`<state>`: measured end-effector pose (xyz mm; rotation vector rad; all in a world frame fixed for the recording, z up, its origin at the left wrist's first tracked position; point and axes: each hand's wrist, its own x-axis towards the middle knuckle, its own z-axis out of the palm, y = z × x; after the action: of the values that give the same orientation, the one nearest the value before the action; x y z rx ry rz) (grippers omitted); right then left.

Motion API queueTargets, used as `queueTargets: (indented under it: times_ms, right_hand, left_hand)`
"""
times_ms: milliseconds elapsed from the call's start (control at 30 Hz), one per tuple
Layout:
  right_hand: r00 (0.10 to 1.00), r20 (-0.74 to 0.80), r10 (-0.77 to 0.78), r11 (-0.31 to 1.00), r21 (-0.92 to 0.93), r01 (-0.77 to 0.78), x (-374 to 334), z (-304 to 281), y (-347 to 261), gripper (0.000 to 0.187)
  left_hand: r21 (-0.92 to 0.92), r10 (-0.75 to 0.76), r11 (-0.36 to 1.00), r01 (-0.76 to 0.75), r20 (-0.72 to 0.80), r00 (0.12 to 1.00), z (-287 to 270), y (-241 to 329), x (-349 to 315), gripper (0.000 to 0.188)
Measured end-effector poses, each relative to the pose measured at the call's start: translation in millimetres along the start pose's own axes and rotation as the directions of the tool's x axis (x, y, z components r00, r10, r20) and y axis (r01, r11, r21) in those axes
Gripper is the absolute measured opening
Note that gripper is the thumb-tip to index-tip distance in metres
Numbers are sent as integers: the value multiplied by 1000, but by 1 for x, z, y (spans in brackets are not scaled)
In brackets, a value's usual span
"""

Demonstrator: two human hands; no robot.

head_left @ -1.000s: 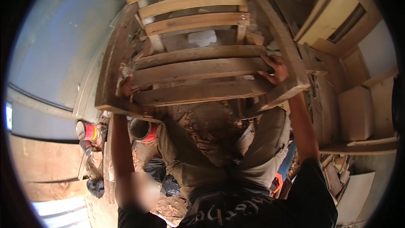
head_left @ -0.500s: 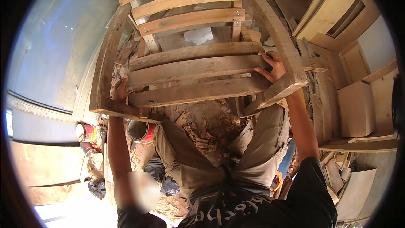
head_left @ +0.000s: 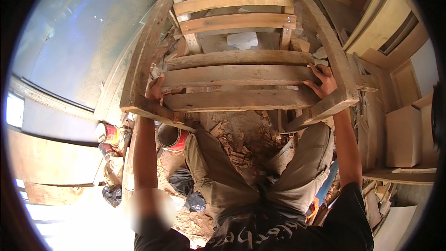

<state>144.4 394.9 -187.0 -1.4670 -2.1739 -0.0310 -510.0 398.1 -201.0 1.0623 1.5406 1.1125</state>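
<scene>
Brown, weathered wooden slatted chair frame point(head_left: 241, 75) in front of khaki-trousered knees point(head_left: 204, 148); right hand point(head_left: 325, 81) spread wide, touching the right end of the rough seat slats point(head_left: 241, 101); left hand point(head_left: 155, 89) at their left end, too hidden to tell its grip; round, red-sided can point(head_left: 177, 144) near the left knee.

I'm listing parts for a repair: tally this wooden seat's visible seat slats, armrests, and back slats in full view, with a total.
Seat slats: 3
Armrests: 2
Back slats in full view: 3
Total: 8
</scene>
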Motion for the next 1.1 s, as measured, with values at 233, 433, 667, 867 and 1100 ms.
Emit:
queueTargets:
  times_ms: [233, 433, 667, 867, 1100]
  right_hand:
    - [1000, 3, 15, 999, 51, -15, 3, -3, -13, 61]
    - [1000, -16, 0, 1000, 30, 0, 7, -2, -19, 61]
    - [1000, -26, 6, 999, 32, -5, 3, -6, -16, 59]
    - [998, -64, 6, 999, 42, -3, 3, -4, -11, 59]
    - [998, -65, -3, 1000, 13, 4, 0, -4, -8, 62]
  left_hand:
    - [16, 111, 994, -110, -57, 992, 5, 3, -18, 68]
    - [-78, -25, 997, 20, -60, 998, -3, 8, -10, 61]
    - [-9, -8, 1000, 8, -85, 996, 7, 8, -9, 59]
    - [-17, -31, 999, 30, -74, 997, 2, -6, 4, 66]
    - [-20, -40, 999, 39, -47, 998, 2, -3, -1, 66]
